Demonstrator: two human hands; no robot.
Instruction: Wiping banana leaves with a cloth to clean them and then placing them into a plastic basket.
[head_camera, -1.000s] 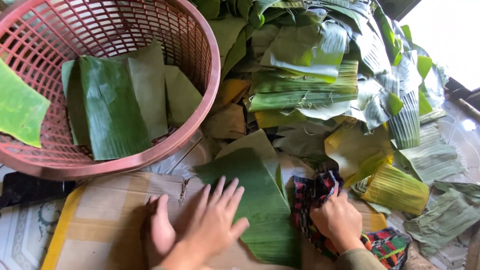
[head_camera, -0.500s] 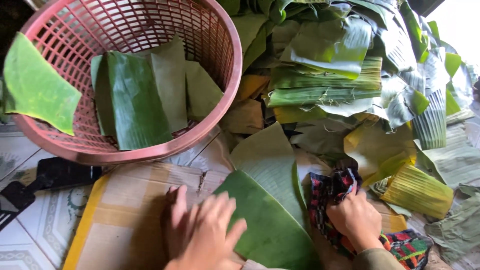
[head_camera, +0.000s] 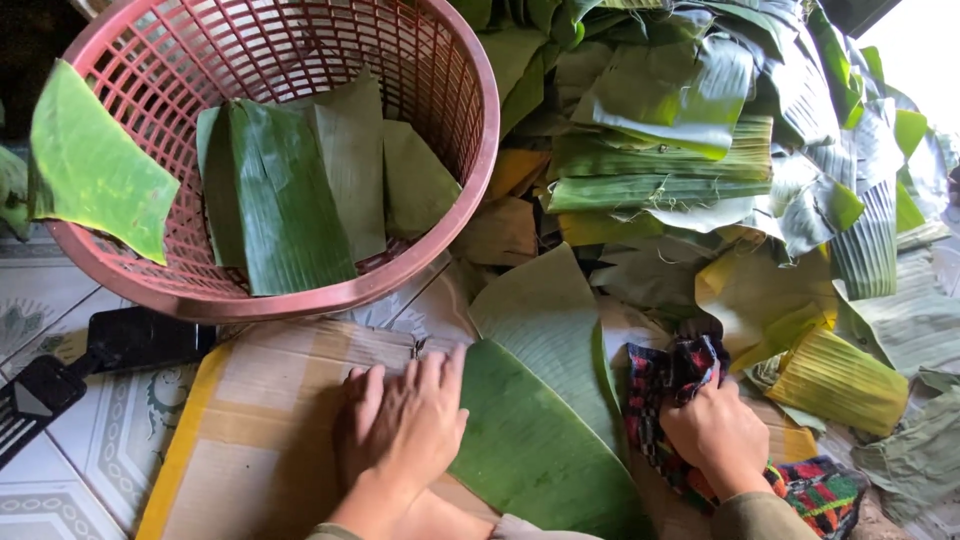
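The left hand (head_camera: 400, 430) lies flat, fingers spread, pinning a green leaf (head_camera: 535, 440) on the cardboard (head_camera: 265, 420) — a wiping step, it seems. The right hand (head_camera: 715, 435) is fisted round a checked cloth (head_camera: 665, 385) at the leaf's edge; its next stroke needs the leaf held firm. Beyond sit the basket (head_camera: 470, 190) and the leaf heap (head_camera: 720, 150).

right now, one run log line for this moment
left hand flat on banana leaf | right hand grips checked cloth | red basket holds leaves
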